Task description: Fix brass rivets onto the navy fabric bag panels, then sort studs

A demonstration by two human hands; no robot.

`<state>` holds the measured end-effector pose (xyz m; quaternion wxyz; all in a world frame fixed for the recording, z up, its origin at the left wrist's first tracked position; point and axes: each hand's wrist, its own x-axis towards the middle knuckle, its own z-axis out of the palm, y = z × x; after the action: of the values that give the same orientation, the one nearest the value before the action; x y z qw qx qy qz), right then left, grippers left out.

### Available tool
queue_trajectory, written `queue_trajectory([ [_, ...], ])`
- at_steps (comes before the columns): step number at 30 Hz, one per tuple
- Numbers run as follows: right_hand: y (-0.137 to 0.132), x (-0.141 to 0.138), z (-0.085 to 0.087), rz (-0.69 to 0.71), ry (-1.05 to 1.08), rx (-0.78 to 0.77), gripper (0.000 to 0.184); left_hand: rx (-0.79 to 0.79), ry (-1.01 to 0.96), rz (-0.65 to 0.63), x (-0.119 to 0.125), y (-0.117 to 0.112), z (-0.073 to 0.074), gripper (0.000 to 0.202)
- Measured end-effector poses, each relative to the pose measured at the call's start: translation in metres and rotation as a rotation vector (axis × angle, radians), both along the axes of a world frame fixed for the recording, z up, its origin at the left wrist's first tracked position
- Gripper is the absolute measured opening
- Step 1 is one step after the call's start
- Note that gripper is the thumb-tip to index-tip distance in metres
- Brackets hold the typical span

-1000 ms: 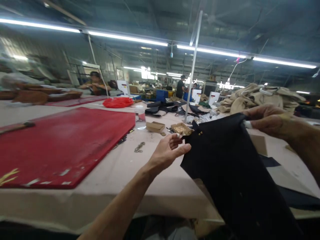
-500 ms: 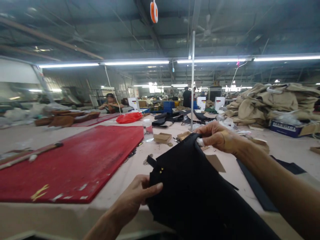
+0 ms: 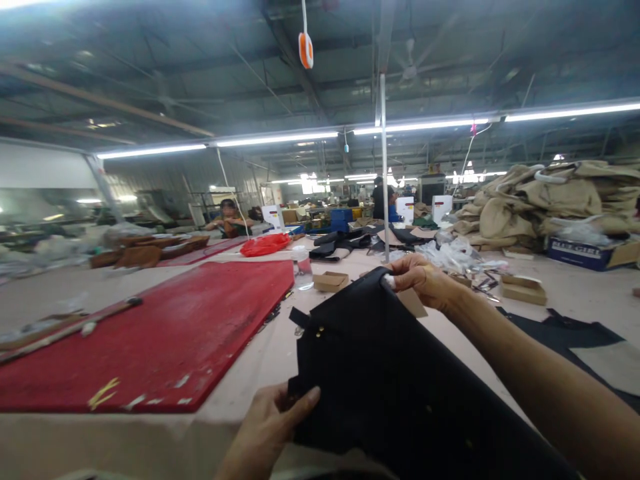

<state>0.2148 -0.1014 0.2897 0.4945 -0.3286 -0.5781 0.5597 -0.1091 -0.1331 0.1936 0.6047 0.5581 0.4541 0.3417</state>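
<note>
A large black fabric piece (image 3: 380, 373) hangs between my hands over the table's near edge. It has a small tab at its upper left and a pair of gold-coloured studs near that corner. My left hand (image 3: 277, 413) pinches its left edge, thumb on top. My right hand (image 3: 420, 280) grips the top edge, with something white at the fingertips, perhaps a finger covering. Beyond the fabric sits a small open cardboard box (image 3: 330, 281). More dark cut pieces (image 3: 565, 333) lie to the right, partly behind my right forearm.
A red board (image 3: 200, 333) covers the table's left side, a hammer-like tool (image 3: 90, 325) on it. A clear bottle (image 3: 303, 270) stands by its far corner. Beige fabric (image 3: 560, 200) is heaped at right behind a blue box (image 3: 580, 253). A metal pole (image 3: 384, 167) rises mid-table. Two people are farther back.
Both hands keep hold of the black fabric. My left hand has slid slightly lower along its edge. The camera view has shifted, showing more of the table at right.
</note>
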Motion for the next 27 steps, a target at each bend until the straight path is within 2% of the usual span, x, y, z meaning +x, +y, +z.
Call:
queue_trajectory([
  [3, 0.005, 0.000, -0.007, -0.020, -0.013, 0.009, 0.020, 0.014, -0.060, -0.052, 0.002, -0.010, -0.014, 0.041],
  [5, 0.014, 0.004, -0.012, -0.046, -0.024, -0.002, 0.018, 0.022, -0.140, -0.090, 0.002, -0.014, -0.008, 0.036],
  [9, 0.046, 0.011, -0.022, -0.106, -0.044, -0.036, 0.010, -0.036, -0.317, -0.048, 0.014, -0.015, 0.028, 0.026],
  [11, 0.065, 0.012, -0.028, -0.129, -0.053, -0.046, 0.009, -0.065, -0.350, -0.040, 0.030, -0.008, 0.048, 0.031],
  [14, 0.086, 0.014, -0.034, -0.144, -0.058, -0.063, 0.010, -0.092, -0.292, -0.058, 0.060, 0.016, 0.069, 0.045],
  [18, 0.094, 0.036, -0.037, -0.173, -0.063, -0.065, 0.018, -0.134, -0.285, 0.028, 0.081, 0.061, 0.088, 0.044],
  [20, 0.090, 0.056, -0.039, -0.310, -0.040, -0.052, 0.024, -0.116, -0.366, 0.027, 0.082, 0.081, 0.096, 0.043],
  [23, 0.078, 0.089, -0.053, -0.625, 0.044, -0.029, 0.029, -0.084, -0.466, 0.009, 0.082, 0.104, 0.102, 0.045],
  [25, 0.064, 0.106, -0.073, -0.785, 0.098, -0.004, 0.029, -0.091, -0.483, 0.011, 0.084, 0.117, 0.100, 0.046],
  [27, 0.045, 0.116, -0.101, -0.906, 0.142, 0.009, 0.027, -0.115, -0.489, 0.006, 0.087, 0.131, 0.093, 0.047],
])
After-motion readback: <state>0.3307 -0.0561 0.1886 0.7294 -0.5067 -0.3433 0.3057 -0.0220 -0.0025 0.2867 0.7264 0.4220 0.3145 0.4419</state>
